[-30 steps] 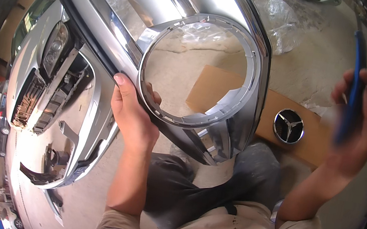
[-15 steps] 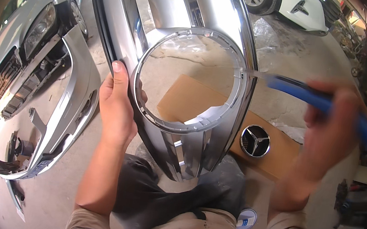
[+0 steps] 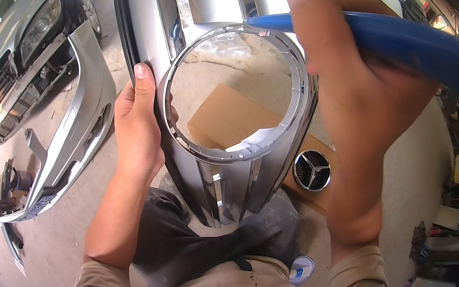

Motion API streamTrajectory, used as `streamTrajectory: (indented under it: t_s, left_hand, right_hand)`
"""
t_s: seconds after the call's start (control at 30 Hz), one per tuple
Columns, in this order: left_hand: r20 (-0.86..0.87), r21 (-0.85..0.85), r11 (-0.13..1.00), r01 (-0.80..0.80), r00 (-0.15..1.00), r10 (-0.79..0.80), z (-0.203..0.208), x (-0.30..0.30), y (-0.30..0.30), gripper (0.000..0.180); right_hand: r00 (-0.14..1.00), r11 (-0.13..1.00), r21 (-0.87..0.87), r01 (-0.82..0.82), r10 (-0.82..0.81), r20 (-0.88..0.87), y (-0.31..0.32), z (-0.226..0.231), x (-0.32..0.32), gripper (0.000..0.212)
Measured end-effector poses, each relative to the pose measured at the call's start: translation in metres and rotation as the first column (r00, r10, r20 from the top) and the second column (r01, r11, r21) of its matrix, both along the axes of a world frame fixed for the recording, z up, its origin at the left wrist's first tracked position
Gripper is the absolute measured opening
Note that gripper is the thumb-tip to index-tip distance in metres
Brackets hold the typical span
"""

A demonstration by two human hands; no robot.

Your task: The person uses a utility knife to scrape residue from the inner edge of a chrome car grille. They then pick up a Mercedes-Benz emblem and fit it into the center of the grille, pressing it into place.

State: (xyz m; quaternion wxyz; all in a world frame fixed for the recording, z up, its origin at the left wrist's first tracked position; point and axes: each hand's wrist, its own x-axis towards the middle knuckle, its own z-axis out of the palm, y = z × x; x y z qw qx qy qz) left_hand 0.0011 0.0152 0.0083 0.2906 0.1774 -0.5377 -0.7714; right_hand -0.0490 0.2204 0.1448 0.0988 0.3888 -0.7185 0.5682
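A silver car grille (image 3: 234, 183) with chrome-edged slats stands tilted in front of me, its lower end by my lap. A round opening is cut through it, edged by a clipped plastic ring (image 3: 295, 115). My left hand (image 3: 140, 124) is closed around the grille's left edge, thumb on the front, fingers partly hidden behind. Held in my closed right hand (image 3: 362, 86) is a blue-handled tool (image 3: 416, 46), raised over the grille's upper right. Its narrow blue end lies near the top of the ring; its exact kind is unclear.
A round black emblem (image 3: 312, 170) with a chrome star rests on cardboard (image 3: 227, 116) beyond the grille. To the left lies a detached silver bumper (image 3: 84, 104), beside a silver car (image 3: 26, 33) with its front stripped. A round lid (image 3: 301, 269) sits near my right leg.
My right hand has moved left and up with the blue-handled tool, from the ring's right side to its top. My left hand keeps its grip on the grille.
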Motion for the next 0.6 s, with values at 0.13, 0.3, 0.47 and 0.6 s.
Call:
streamTrajectory:
  t_s: [0.13, 0.3, 0.47, 0.6]
  left_hand:
    - [0.013, -0.019, 0.999, -0.037, 0.999, 0.037, 0.0, 0.0, 0.001, 0.042]
    - [-0.004, -0.045, 0.999, 0.011, 1.0, -0.011, -0.003, 0.0, -0.004, 0.042]
    - [-0.003, -0.004, 1.0, 0.013, 1.0, -0.013, -0.002, -0.005, -0.002, 0.038]
    - [0.03, 0.005, 1.0, 0.004, 1.0, -0.004, -0.008, -0.008, -0.005, 0.035]
  right_hand:
    - [0.98, 0.995, -0.089, 0.041, -0.057, -0.192, -0.023, -0.032, -0.025, 0.033]
    - [0.946, 0.989, -0.146, 0.028, -0.073, -0.315, -0.03, -0.042, -0.036, 0.023]
    - [0.842, 0.994, -0.099, -0.044, -0.016, -0.539, -0.055, -0.046, -0.047, 0.016]
    - [0.812, 0.996, -0.025, -0.085, 0.055, -0.581, -0.064, -0.048, -0.047, 0.014]
